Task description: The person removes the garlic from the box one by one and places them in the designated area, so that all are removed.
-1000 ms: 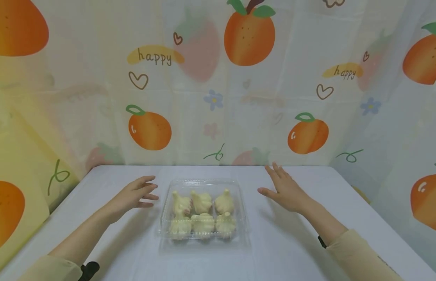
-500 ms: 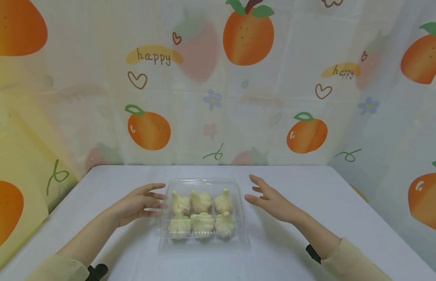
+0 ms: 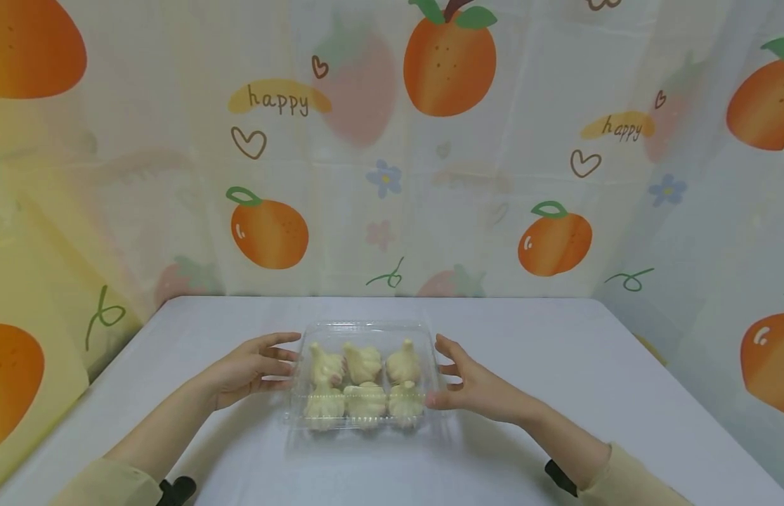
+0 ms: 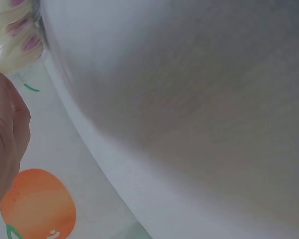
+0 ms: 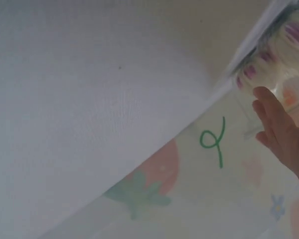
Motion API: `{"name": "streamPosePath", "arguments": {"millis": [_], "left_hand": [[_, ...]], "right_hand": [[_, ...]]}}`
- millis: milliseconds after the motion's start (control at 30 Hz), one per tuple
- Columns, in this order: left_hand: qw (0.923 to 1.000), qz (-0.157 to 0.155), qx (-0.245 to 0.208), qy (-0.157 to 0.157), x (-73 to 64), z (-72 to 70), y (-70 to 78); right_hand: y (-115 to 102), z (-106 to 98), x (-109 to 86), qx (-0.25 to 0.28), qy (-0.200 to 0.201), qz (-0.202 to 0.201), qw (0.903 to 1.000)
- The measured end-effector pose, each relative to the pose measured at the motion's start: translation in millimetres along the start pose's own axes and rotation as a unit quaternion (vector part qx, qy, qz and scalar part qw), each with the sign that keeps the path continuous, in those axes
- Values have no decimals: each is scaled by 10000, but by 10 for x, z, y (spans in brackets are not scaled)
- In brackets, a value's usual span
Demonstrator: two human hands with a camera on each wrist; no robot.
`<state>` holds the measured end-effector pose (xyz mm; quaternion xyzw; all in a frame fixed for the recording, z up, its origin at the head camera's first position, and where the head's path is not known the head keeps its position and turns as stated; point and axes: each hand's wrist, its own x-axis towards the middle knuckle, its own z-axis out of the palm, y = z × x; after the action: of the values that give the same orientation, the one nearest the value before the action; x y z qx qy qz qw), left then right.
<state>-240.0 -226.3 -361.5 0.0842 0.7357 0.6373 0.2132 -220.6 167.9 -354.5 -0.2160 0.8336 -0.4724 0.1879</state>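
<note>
A clear plastic clamshell box [image 3: 360, 330] sits on the table in the head view, its lid down. Inside are several pale garlic bulbs [image 3: 365, 406] in two rows; purple streaks show on the garlic [image 4: 17, 32] in the left wrist view. My left hand [image 3: 248, 369] is at the box's left side, fingers loosely extended with the tips right at the wall. On the opposite side is my right hand [image 3: 477, 390], thumb at the near right edge and relaxed fingers along the right wall. The right wrist view shows these fingers [image 5: 274, 112] overlapping the box.
A white tabletop [image 3: 367, 478] surrounds the box. Behind it hangs a fruit-printed curtain [image 3: 455, 183], which continues along both sides. Dark bands [image 3: 177, 490] sit at the wrists beside beige sleeves [image 3: 107, 481].
Both hands have moved inward to the box's sides, the right one also coming down and nearer. The box and garlic have stayed in place.
</note>
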Motion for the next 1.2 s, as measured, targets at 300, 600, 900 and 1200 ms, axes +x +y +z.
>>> {"name": "streamPosePath", "arguments": {"millis": [300, 600, 900, 1200], "left_hand": [[10000, -25, -35, 38, 8, 17, 7], [9998, -111, 24, 133, 24, 19, -21], [9997, -93, 124, 180, 31, 38, -6], [9994, -94, 232, 239, 44, 25, -18]], "right_hand": [[18, 160, -10, -154, 206, 119, 9996], [38, 308, 12, -114, 724, 299, 9969], [78, 384, 50, -250, 962, 392, 9943], [85, 454, 48, -621, 1148, 665, 9892]]}}
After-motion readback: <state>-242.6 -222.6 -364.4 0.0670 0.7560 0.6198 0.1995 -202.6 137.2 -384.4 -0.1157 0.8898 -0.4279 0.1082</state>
